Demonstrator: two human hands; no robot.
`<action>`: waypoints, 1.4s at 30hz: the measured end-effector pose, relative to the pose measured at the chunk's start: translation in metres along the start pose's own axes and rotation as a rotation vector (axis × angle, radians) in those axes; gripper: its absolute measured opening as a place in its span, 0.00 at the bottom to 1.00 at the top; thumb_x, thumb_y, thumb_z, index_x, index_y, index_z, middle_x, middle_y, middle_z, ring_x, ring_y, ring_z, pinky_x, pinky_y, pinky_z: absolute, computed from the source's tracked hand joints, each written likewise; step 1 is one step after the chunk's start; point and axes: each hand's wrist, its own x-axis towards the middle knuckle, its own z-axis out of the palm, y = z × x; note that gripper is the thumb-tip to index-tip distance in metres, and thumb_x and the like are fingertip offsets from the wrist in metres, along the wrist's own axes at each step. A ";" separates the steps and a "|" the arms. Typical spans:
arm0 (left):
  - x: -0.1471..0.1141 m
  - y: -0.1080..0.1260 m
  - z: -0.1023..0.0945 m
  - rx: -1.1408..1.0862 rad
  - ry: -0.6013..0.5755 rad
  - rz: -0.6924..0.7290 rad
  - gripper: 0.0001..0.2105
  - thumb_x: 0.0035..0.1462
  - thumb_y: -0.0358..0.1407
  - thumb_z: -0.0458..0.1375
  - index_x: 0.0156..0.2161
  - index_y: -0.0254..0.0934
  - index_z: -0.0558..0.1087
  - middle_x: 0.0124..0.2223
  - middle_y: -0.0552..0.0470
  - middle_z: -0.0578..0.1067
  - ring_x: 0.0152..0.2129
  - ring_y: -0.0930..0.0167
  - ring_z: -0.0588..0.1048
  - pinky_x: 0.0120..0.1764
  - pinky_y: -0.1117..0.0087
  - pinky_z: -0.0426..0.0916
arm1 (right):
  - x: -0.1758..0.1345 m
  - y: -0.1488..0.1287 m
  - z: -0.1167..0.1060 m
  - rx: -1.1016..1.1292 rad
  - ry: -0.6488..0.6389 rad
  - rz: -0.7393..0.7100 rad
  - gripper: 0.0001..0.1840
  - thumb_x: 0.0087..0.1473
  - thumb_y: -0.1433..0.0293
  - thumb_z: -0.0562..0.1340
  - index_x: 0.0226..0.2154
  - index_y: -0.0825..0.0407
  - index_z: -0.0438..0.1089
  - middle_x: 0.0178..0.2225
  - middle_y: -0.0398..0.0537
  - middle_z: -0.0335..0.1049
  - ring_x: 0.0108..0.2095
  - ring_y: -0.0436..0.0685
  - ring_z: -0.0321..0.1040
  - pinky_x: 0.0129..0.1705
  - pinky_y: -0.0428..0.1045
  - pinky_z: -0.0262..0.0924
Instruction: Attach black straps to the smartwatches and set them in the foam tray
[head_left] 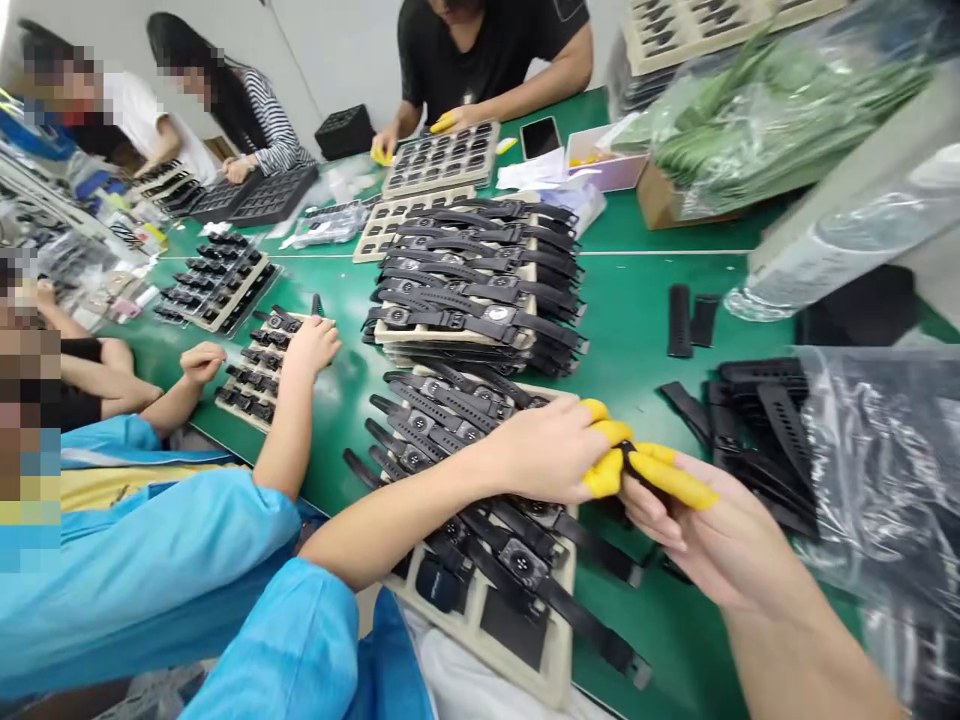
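My left hand [559, 447], with yellow finger cots on its fingertips, reaches across a beige tray [556, 640] and pinches a small black smartwatch [646, 474]. My right hand [697, 515], also with yellow finger cots, grips the same watch from the other side. Fingers cover most of it, so I cannot tell which part faces me. Below my hands, several watches with black straps lie face down in rows across the tray, one of them a strapped watch [523, 563]. Close to the tray's near edge, a dark watch body [439, 583] sits in a compartment without visible straps.
Behind the tray rises a stack of trays with strapped watches [457, 275]. Loose black straps [765, 420] and a plastic bag [885, 480] lie at right, near a clear bottle [840, 240]. A co-worker's hand [311, 345] works over another tray at left; others sit around the green table [630, 300].
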 end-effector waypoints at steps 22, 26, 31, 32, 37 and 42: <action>0.002 -0.001 0.000 -1.153 0.509 -0.342 0.21 0.61 0.51 0.65 0.46 0.36 0.71 0.47 0.43 0.78 0.39 0.64 0.81 0.39 0.66 0.77 | -0.007 -0.004 0.001 -0.251 -0.115 -0.065 0.31 0.60 0.44 0.64 0.21 0.50 0.63 0.19 0.42 0.56 0.18 0.50 0.49 0.21 0.49 0.47; 0.004 -0.004 -0.018 -1.346 0.830 -0.487 0.32 0.53 0.60 0.68 0.47 0.39 0.62 0.48 0.45 0.79 0.28 0.69 0.81 0.29 0.70 0.76 | -0.005 -0.005 -0.007 -0.357 -0.140 -0.006 0.35 0.54 0.38 0.65 0.20 0.51 0.62 0.19 0.41 0.57 0.17 0.46 0.47 0.21 0.47 0.44; 0.002 -0.007 -0.012 -1.325 0.764 -0.489 0.29 0.57 0.58 0.66 0.49 0.40 0.61 0.51 0.44 0.80 0.24 0.74 0.78 0.29 0.70 0.75 | 0.004 -0.006 -0.012 -0.406 0.117 -0.127 0.34 0.40 0.39 0.75 0.29 0.50 0.67 0.20 0.39 0.63 0.18 0.48 0.53 0.20 0.46 0.50; 0.002 -0.007 -0.007 -1.300 0.687 -0.473 0.27 0.60 0.56 0.64 0.52 0.39 0.62 0.52 0.43 0.80 0.24 0.75 0.78 0.30 0.70 0.76 | 0.004 -0.007 -0.011 -0.371 0.145 -0.171 0.33 0.41 0.41 0.75 0.29 0.49 0.66 0.21 0.39 0.64 0.19 0.49 0.55 0.21 0.46 0.52; -0.004 -0.004 0.008 -0.852 0.366 -0.284 0.16 0.70 0.38 0.53 0.59 0.37 0.68 0.58 0.39 0.77 0.42 0.67 0.81 0.50 0.63 0.77 | -0.005 -0.004 0.007 -0.135 0.033 -0.250 0.23 0.51 0.50 0.73 0.33 0.49 0.67 0.22 0.38 0.65 0.19 0.48 0.56 0.21 0.46 0.54; -0.007 -0.008 0.004 -0.447 0.268 -0.060 0.19 0.68 0.29 0.49 0.61 0.36 0.69 0.61 0.40 0.74 0.61 0.62 0.72 0.63 0.57 0.70 | -0.004 0.004 0.019 -0.084 -0.093 -0.214 0.21 0.56 0.52 0.70 0.31 0.50 0.67 0.21 0.38 0.64 0.18 0.48 0.54 0.21 0.45 0.52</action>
